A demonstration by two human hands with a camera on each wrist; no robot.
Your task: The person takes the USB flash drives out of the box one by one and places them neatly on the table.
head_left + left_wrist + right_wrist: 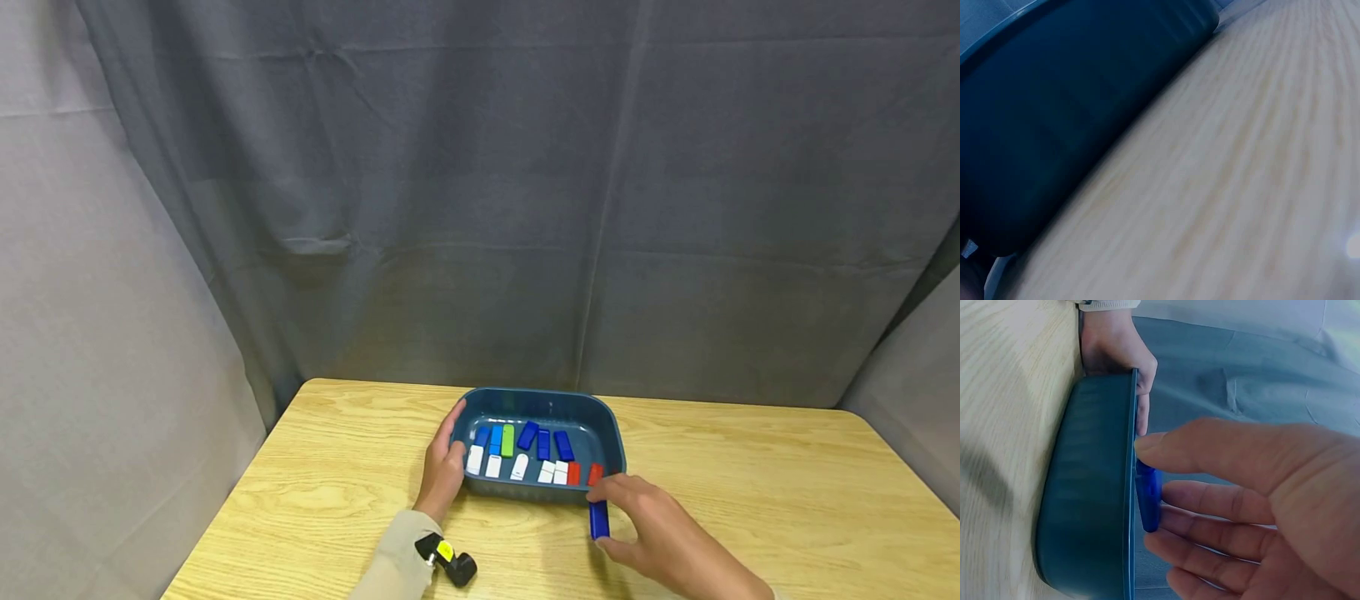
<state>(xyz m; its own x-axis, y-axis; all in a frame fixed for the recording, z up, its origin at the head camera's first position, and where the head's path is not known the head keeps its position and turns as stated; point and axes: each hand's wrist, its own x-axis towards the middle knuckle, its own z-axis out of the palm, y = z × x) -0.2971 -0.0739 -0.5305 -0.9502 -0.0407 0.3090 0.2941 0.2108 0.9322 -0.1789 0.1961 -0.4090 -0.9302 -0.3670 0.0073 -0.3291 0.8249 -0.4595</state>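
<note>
A dark teal plastic bin [525, 493] stands on the table, with small oblong pieces lying in two rough rows inside. The back row has blue pieces [543, 444] and a green piece [507, 440]; white pieces [520, 467] and red pieces [573, 473] make up the front row. My left hand [442, 471] holds the bin's left end, thumb and fingers at the rim. Between thumb and fingers, my right hand [648, 525] pinches a dark blue oblong piece [598, 520] just over the bin's front right rim. The right wrist view shows this blue piece [1149, 497] close to the rim.
The bin is near the back edge of the light wooden table [337, 483]. A grey curtain [480, 208] hangs behind it, with paler cloth [112, 333] at the left side. A black camera mount [447, 560] is strapped to the left wrist.
</note>
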